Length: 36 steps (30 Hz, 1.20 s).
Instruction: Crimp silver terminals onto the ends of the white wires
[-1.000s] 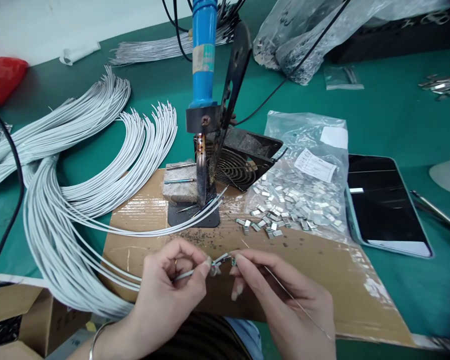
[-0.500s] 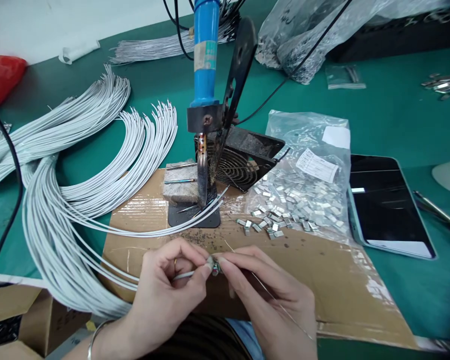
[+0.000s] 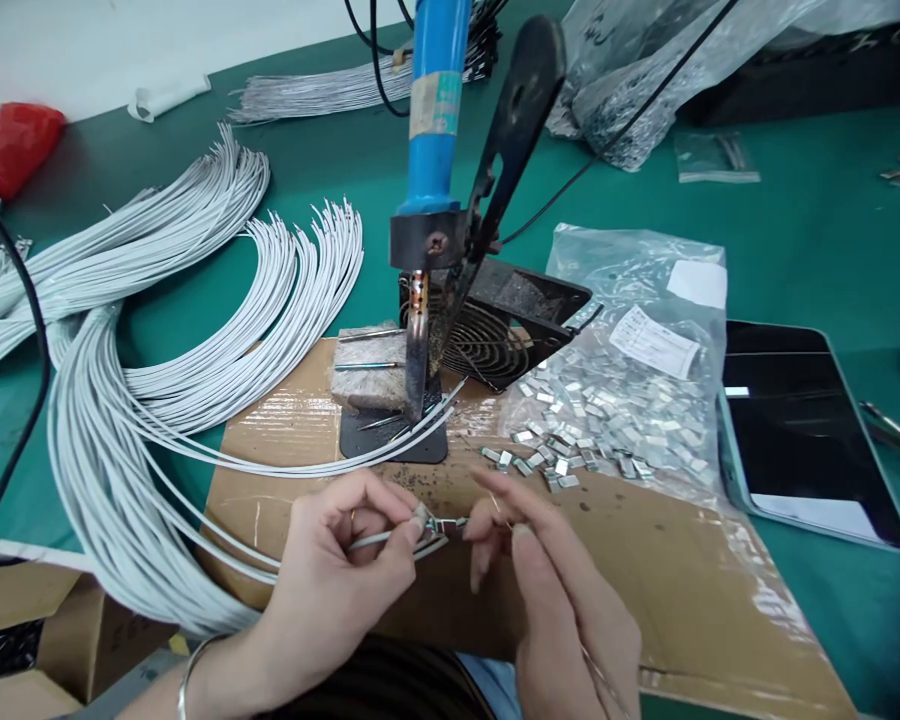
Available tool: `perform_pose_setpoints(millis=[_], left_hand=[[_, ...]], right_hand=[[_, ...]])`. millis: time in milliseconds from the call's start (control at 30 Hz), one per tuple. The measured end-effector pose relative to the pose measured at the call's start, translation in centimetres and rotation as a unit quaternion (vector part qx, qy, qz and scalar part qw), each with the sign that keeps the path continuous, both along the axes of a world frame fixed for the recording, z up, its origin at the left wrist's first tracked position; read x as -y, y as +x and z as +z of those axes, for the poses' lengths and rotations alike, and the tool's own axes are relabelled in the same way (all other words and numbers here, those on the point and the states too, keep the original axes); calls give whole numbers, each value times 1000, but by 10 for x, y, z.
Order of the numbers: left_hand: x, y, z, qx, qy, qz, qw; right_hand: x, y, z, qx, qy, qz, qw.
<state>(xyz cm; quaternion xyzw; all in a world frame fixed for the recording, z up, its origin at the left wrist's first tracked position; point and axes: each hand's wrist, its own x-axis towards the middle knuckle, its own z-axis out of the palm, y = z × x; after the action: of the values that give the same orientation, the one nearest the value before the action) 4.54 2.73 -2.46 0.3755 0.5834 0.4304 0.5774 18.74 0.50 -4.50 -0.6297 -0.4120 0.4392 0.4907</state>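
As the head view, the only one, shows it, your left hand (image 3: pixel 330 600) has thumb and forefinger pinched at the end of a white cable (image 3: pixel 371 540), with a small metal connector (image 3: pixel 441 524) projecting from the fingertips. Your right hand (image 3: pixel 562 590) is near it but apart: thumb and forefinger are parted, a thin wire (image 3: pixel 497 507) shows between the fingers, and which of them grip it, if any, cannot be told. Work on this piece is judged part-way; no finished joint can be confirmed. Much appears left: loose metal pieces (image 3: pixel 547 460) lie beyond your right fingers, more show in the clear bag (image 3: pixel 615 265) behind, and a large cable bundle (image 3: pixel 90 460) spreads left of your left fingers. Beyond both hands, the blue soldering iron (image 3: pixel 435 160) points tip down, its upper end cut off. Your left thumb covers part of the connector, so its seating cannot be verified; the thin wire is hard to follow across your palm, and your right wrist leaves the frame.
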Motion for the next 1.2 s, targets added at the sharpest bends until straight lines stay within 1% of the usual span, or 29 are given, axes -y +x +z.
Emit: perform_pose_setpoints(millis=[67,133,167,300,400,467,533,633,733,867,1000,1200], left_hand=[[-4,-1,-1,-8,-3,10,1000],[-8,-1,-2,-8,-6,19,1000],[-10,-2,-3,-6,-7,24,1000],[-18,-4,-5,5,4,43,999],[-24,-6,-6,10,9,57,998],[-28,-6,-5,4,12,66,998],[-32,-5,-3,-1,18,72,997],[-38,-3,2,-8,14,74,997],[-42,-1,5,-26,1,66,997],[-44,1,7,-31,20,70,997],[-46,4,10,-40,20,66,997],[-47,5,5,-14,34,80,996]], right_hand=[[-1,0,0,15,-23,-22,999],[-3,3,-2,43,-14,-26,999],[-6,5,-3,61,3,-14,998],[-17,17,-10,111,94,78,986],[-24,18,-11,104,126,91,982],[-26,13,-9,81,126,94,984],[-27,6,-3,52,104,86,990],[-30,-5,5,8,71,49,996],[-35,-8,8,-9,89,62,994],[-40,-2,6,-6,89,61,994],[-44,3,4,0,112,78,991],[-46,3,8,-10,112,69,991]])
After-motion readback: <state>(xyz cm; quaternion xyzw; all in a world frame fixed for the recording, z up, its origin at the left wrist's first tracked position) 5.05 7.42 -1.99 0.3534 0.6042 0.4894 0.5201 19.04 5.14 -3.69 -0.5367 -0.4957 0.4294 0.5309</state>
